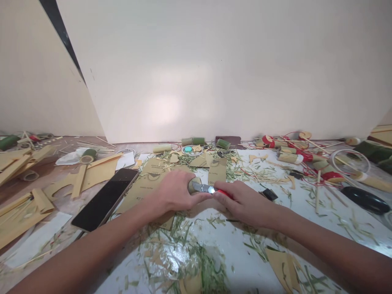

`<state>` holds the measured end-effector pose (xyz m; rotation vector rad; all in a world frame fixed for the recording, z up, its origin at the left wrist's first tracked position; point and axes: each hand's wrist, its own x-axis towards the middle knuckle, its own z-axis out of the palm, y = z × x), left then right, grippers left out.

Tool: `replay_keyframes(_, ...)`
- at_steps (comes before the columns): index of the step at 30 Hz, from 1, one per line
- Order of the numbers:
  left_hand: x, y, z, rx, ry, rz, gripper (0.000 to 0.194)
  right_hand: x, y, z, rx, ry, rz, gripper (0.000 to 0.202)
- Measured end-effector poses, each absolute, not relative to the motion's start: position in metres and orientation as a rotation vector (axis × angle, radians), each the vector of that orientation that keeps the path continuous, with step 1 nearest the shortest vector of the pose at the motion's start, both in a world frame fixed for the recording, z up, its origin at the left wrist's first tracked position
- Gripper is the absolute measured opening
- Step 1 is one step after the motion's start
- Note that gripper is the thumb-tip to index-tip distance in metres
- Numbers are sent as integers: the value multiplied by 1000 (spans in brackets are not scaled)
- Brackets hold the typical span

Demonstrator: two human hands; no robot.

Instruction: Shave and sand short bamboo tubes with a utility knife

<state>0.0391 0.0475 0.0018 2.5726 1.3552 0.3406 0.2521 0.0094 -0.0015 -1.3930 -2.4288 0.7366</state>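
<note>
My left hand [176,191] is wrapped round a short piece of bamboo [194,184], whose pale end shows beside the thumb. From the right, my right hand [241,200] grips the red handle of a utility knife [223,192]. Its metal blade lies against or just over the bamboo end, close to my left thumb. Brown printed sandpaper sheets [147,183] lie under and behind my left hand. Green shavings [211,265] are scattered on the white work surface [232,241] below both hands.
A black phone [105,200] lies at left, near cut cardboard pieces [92,175]. Several bamboo tubes with red string [327,167], a white ring [350,161] and a black oval object [364,200] are at right. A pale wall panel [226,73] stands behind.
</note>
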Motion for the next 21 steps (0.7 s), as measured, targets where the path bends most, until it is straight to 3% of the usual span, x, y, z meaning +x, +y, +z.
replay_keyframes(12,42,43,2,2459,1518,382,65,255,14,-3,-1594,-2190,677,37)
replay_keyframes(21,42,42,14,2478,1365,243,64,263,16,2,-1324,-2440,831,38)
